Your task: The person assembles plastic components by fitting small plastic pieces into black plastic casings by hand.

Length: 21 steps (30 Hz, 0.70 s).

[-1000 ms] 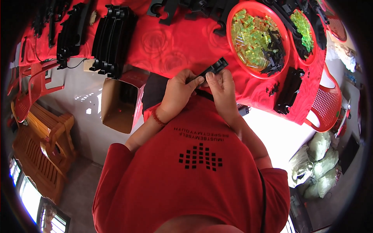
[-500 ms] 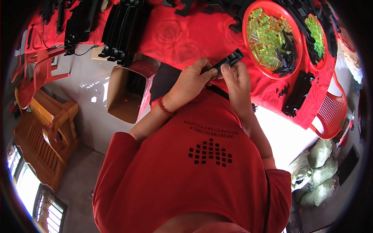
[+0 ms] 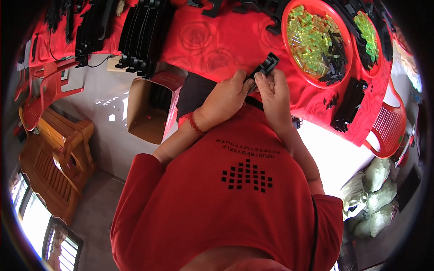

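A long black plastic part (image 3: 266, 66) with a hollowed end is held in front of my chest at the near edge of the red-covered table. My left hand (image 3: 227, 95) grips its lower length, fingers wrapped round it and a red bracelet at the wrist. With thumb and fingers, my right hand (image 3: 275, 95) pinches the part just below its hollowed end. Both hands hide most of its lower portion. To the right of it sits a red round basin (image 3: 286, 49) of yellow-green clear pieces (image 3: 307, 38) and small black pieces (image 3: 337, 67).
Curved black strips (image 3: 143, 38) are stacked at the left of the red tablecloth (image 3: 196, 36). A second red basin (image 3: 371, 70) and a black part (image 3: 350, 106) lie at the right. Below the table stands an open cardboard box (image 3: 143, 128); red plastic chairs (image 3: 389, 128) flank it.
The black part has tilted more upright, its hollowed end shifting slightly left and away from the basin. Both hands keep their hold on it.
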Available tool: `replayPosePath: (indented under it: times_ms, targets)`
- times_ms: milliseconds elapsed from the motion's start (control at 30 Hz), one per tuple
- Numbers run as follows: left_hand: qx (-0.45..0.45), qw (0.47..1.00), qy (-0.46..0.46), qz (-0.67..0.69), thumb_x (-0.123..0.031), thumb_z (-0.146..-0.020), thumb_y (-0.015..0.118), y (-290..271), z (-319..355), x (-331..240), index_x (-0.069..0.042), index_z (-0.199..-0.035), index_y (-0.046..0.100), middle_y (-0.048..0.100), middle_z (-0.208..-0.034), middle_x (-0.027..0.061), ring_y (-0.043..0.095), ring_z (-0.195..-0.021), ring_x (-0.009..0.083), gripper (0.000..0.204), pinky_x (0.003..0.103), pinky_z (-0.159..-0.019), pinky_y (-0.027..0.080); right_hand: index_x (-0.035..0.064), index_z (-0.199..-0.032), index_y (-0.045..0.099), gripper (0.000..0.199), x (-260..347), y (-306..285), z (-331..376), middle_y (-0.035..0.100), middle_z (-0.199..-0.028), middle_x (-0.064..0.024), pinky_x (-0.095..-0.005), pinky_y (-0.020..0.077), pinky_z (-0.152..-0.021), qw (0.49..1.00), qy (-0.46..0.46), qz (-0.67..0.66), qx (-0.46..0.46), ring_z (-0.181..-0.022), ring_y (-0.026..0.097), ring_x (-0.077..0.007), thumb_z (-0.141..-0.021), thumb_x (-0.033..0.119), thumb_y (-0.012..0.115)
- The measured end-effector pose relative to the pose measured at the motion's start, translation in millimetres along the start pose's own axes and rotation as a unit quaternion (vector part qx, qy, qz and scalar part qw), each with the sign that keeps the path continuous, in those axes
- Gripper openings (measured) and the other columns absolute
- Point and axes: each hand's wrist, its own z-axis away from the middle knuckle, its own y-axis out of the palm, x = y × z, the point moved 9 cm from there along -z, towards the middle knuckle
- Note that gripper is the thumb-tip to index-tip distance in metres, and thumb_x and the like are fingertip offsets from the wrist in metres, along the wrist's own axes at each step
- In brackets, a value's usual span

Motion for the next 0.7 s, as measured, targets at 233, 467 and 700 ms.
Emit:
replayPosePath:
  times_ms: [233, 467, 700]
  targets:
    - [0.034, 0.995, -0.014, 0.098, -0.022, -0.098, 0.050, 3, -1, 2, 0.003, -0.093, 0.052, 0.062, -0.077, 0.0230, 0.066, -0.068, 0.0318, 0.026, 0.042, -0.063, 0.051, -0.0018, -0.101, 0.050, 0.020, 0, -2, -3, 0.058, -0.083, -0.0022, -0.0224, 0.0479, -0.065, 0.999, 0.018, 0.014, 0.033, -0.073, 0.055, -0.0052, -0.097, 0.014, 0.062]
    - [0.091, 0.936, -0.103, 0.326, -0.015, -0.097, 0.053, 12, 5, 7, 0.000, -0.106, 0.061, 0.064, -0.086, 0.0013, 0.059, -0.077, 0.0073, 0.020, 0.024, -0.067, 0.048, 0.0003, -0.103, 0.050, 0.017, 7, -5, -9, 0.056, -0.082, 0.0002, -0.0204, 0.0438, -0.065, 0.995, 0.030, -0.089, 0.038, -0.075, 0.052, -0.0038, -0.097, 0.012, 0.061]
    - [-0.078, 0.985, 0.003, 0.155, -0.012, -0.094, 0.059, -9, 13, -7, 0.000, -0.109, 0.063, 0.065, -0.077, 0.0161, 0.066, -0.070, 0.0191, 0.020, 0.032, -0.064, 0.050, 0.0006, -0.103, 0.051, 0.017, 24, -8, -3, 0.058, -0.085, -0.0028, -0.0238, 0.0462, -0.068, 0.997, -0.072, 0.010, 0.006, -0.076, 0.055, -0.0072, -0.095, 0.010, 0.062]
